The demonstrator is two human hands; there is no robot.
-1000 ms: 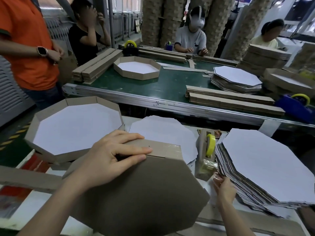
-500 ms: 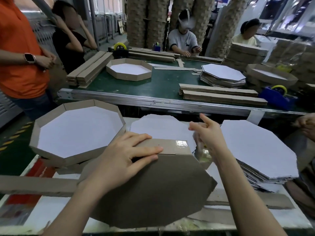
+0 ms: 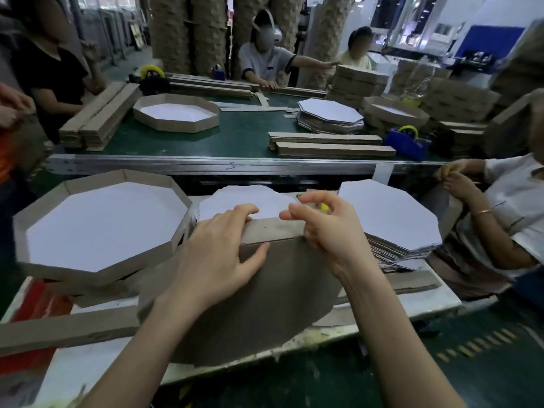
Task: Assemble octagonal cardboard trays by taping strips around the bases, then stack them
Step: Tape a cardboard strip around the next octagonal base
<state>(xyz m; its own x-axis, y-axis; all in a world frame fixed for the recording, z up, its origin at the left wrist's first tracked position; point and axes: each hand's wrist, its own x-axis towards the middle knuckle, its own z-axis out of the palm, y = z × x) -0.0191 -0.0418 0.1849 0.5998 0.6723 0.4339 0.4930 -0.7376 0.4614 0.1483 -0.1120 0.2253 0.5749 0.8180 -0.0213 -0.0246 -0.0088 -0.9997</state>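
Observation:
A brown octagonal base (image 3: 265, 304) stands tilted on the white bench, its back face toward me. A cardboard strip (image 3: 273, 229) runs along its top edge. My left hand (image 3: 217, 254) grips that edge, fingers over the strip and thumb on the base. My right hand (image 3: 329, 231) is at the strip's right end, thumb and forefinger pinched together over the top edge, apparently on clear tape that barely shows. A finished tray (image 3: 97, 269) with a white floor sits to the left. A stack of white-faced bases (image 3: 388, 210) lies to the right.
A tape dispenser (image 3: 324, 206) is mostly hidden behind my right hand. Loose strips lie at front left (image 3: 67, 328) and at right (image 3: 412, 284). A person's hands (image 3: 459, 184) work at the right. The green conveyor table (image 3: 241, 136) beyond carries trays, strips and bases.
My right hand rose from the tape dispenser and came across to the strip's right end. My left hand kept its grip on the top edge while the base tipped more upright.

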